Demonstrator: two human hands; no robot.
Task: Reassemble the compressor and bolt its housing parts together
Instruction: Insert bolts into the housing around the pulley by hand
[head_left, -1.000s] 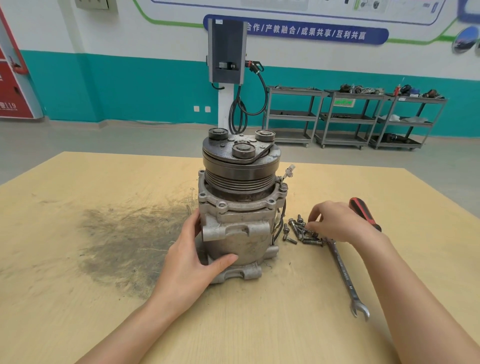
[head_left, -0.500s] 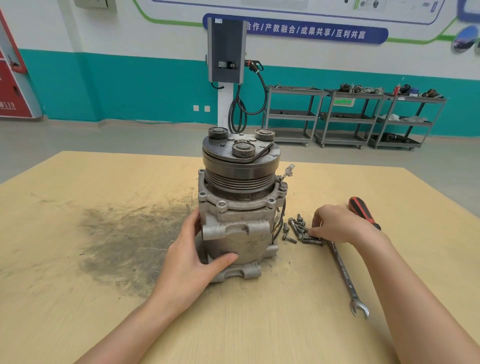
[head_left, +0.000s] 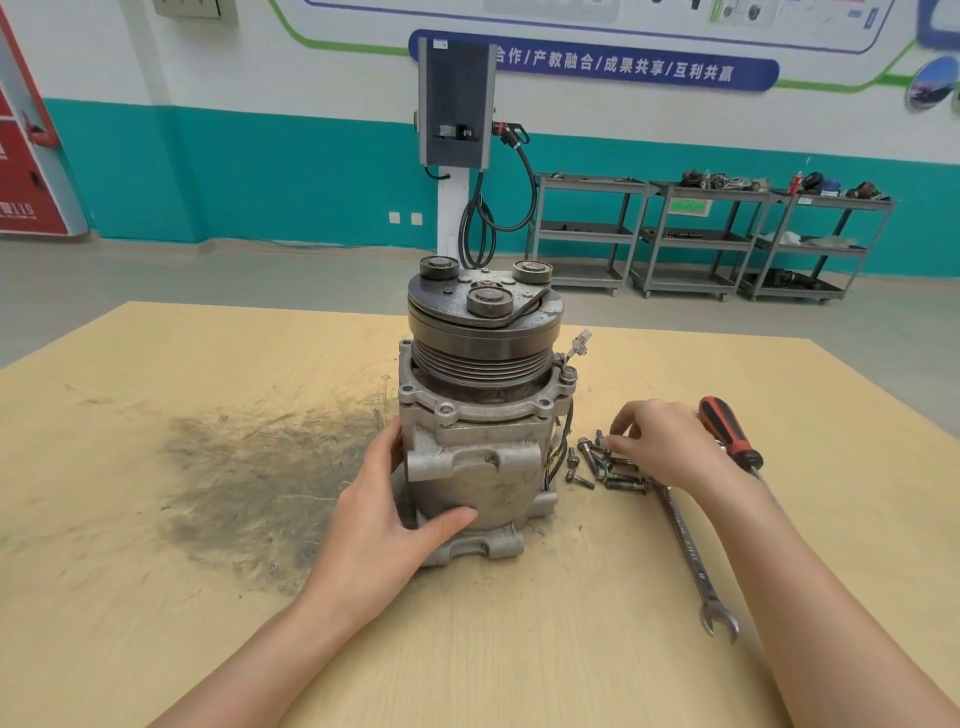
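1. The grey metal compressor with the dark round pulley on top (head_left: 478, 415) stands upright in the middle of the pale wooden table (head_left: 156, 597). Its long way runs straight up and down.

2. The left hand (head_left: 384, 519) holds the compressor low on its left side. The fingers wrap round the back and the thumb presses on the front of the body. I think this hand is there to keep the heavy part from tipping.

3. The little pile of dark steel bolts (head_left: 602, 467) lies on the table just to the right of the compressor, close to its foot. The bolts lie flat and point many ways.

4. The right hand (head_left: 670, 447) is over that pile, with its fingertips (head_left: 615, 441) bent down and touching the bolts. I cannot tell if it has pinched one yet.

5. So the right hand is the near one for the bolts. The bolt holes sit on the rim under the pulley, up and to the left of this hand. A bolt would need to be turned upright to go in.

6. The long silver spanner (head_left: 691, 556) lies beside the right wrist, pointing toward the person. The screwdriver with the red and black handle (head_left: 727, 428) lies just behind the right hand.
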